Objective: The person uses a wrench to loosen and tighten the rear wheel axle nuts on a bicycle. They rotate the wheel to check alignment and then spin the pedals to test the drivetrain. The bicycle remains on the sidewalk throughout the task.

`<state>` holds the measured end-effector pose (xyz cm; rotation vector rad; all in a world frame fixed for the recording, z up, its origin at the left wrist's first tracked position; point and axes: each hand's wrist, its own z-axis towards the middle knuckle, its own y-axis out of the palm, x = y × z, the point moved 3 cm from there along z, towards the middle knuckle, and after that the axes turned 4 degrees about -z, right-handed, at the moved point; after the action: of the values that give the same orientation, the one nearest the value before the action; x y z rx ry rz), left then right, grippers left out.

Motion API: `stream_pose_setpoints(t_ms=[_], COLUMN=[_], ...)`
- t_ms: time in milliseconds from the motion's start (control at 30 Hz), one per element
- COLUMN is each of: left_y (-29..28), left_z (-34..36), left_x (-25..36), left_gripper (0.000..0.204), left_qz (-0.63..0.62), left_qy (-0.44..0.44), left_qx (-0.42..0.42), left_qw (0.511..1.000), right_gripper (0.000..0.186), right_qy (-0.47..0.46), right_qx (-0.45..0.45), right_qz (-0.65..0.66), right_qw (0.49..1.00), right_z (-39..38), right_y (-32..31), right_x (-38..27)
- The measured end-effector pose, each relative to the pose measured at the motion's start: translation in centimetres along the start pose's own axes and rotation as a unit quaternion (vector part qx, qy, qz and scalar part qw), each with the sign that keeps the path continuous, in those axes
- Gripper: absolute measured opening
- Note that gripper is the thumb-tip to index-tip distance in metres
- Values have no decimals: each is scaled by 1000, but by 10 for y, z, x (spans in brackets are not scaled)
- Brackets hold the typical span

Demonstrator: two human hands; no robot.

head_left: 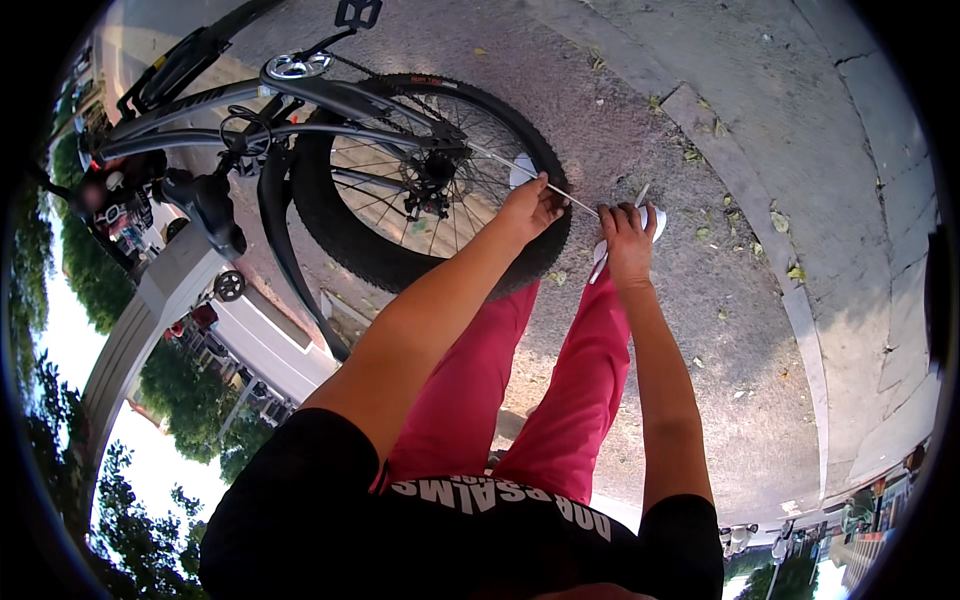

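A long, thin silver T-handled wrench (580, 204) slants from the hub of a bicycle's wheel (436, 172) out past the tyre. Its far end meets the hub area, though the exact contact is too small to make out. My left hand (530, 210) is closed at the shaft, over the tyre's right side, fingertips against the metal. My right hand (628, 245) grips the crossbar at the near end, with its ends showing above and below the fingers. The black fat tyre (548, 165) surrounds thin spokes and a dark hub.
The grey bicycle frame (215, 100) extends left, with a crank (298, 66) and a pedal (358, 13). A black fender (283, 240) curves down beside the tyre. A stone kerb (720, 150) crosses the pavement at right. Scattered leaves lie there. My white shoes (655, 222) stand near the wheel.
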<state>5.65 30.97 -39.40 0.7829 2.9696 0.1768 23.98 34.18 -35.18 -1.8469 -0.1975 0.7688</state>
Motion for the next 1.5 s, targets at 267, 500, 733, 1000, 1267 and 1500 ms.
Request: stream_pose_setpoints(t_ms=[267, 500, 733, 1000, 1267, 1500], left_y=[0, -7, -8, -5, -3, -11], left_z=[3, 6, 13, 7, 8, 10], left_x=[-14, -18, -21, -20, -20, -20], left_gripper=[22, 25, 25, 25, 25, 27], left_qz=[58, 69, 42, 65, 59, 65], left_qy=[-21, 33, 24, 43, 56, 50], left_qx=[0, -5, -24, -11, -5, -4], left_qw=[998, 997, 999, 997, 997, 997], right_gripper=[49, 45, 41, 28, 42, 24], right_qy=[452, 390, 35, 444, 17, 402], right_qx=[-263, -47, -37, -175, -55, -149], right_qz=[576, 333, 79, 533, 72, 514], right_qw=[629, 857, 996, 699, 996, 743], right_z=[-10, -31, -37, -42, -25, -48], right_y=[61, 24, 3, 43, -9, 42], right_x=[27, 26, 6, 21, 13, 19])
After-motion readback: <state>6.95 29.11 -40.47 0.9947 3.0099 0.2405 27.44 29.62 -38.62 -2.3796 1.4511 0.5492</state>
